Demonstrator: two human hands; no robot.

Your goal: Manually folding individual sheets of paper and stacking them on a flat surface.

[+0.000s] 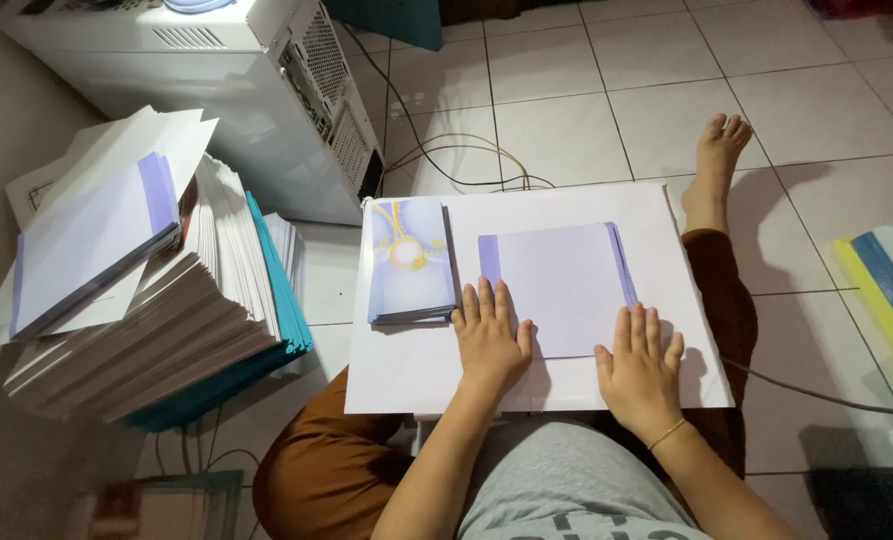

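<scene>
On the white board (pixel 407 380) resting across the seated person's lap, as the head view shows it, both hands lie palm down with fingers extended and close together, gripping nothing. Left hand (pixel 489 340) presses flat on the lower left corner of a pale lavender folded sheet (pixel 562 285), its fingertips reaching up over the sheet's darker purple left strip. Right hand (pixel 642 368) rests flat on the lower right part of the same sheet, its palm overlapping the sheet's bottom edge onto the board; a thin bracelet (pixel 669 433) circles that wrist. The lavender sheet sits near the middle of the board, slightly toward its right half, with a few more sheet edges showing along its right side. Just left of the sheet, on the board's upper left area, lies a small stack of printed cards (pixel 410 262) with a yellow and blue design on top; the left hand's little finger is just beside its lower right corner. Left of the board, on the floor, stands a tall slanted pile of white paper (pixel 157 330) over teal sheets, topped by more lavender folded sheets. Beyond the board's upper left corner stands a white computer case (pixel 257 90), with cables (pixel 457 160) running across the tiled floor (pixel 817 110). Beyond the board's upper right corner the person's bare foot (pixel 717 160) rests on the tiles. Well to the right of the board lie yellow and blue folders (pixel 892 295).
</scene>
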